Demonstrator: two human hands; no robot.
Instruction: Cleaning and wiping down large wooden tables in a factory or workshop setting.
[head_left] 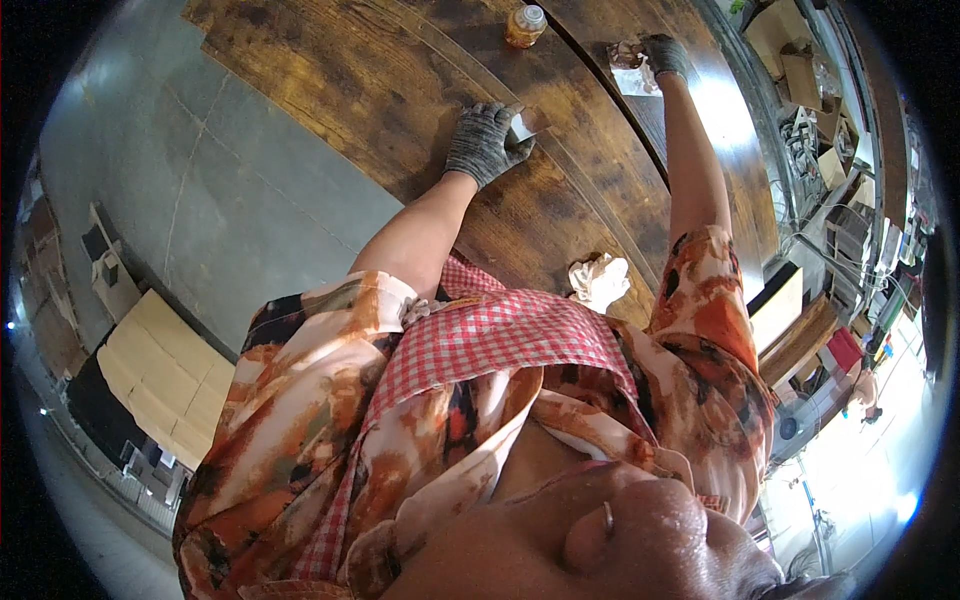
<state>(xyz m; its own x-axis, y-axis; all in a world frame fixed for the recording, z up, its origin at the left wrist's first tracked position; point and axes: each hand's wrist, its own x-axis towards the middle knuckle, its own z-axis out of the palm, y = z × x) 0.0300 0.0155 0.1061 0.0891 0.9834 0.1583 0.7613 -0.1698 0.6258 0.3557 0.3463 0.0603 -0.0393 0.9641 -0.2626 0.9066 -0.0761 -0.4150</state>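
My left hand (480, 143), in a grey knitted glove, rests on a brown wooden tabletop (330, 75). Its fingers close round a small flat whitish piece (523, 126) with a brownish corner; I cannot make out its exact kind. Farther off to the right, my right hand (664, 57), also in a dark grey glove, grips the right edge of a white sheet (636, 80) smeared with dark brown at its far end. Between the hands, toward the back, stands a small clear jar (525, 26) with amber-brown contents and a whitish lid.
A crumpled white cloth or paper (600, 281) lies on the wood near my body. One dark gap (598, 72) runs between the boards. Grey floor (220, 170) stretches left, with cardboard (165, 375) lower left. Boxes (800, 80) and clutter line the right side.
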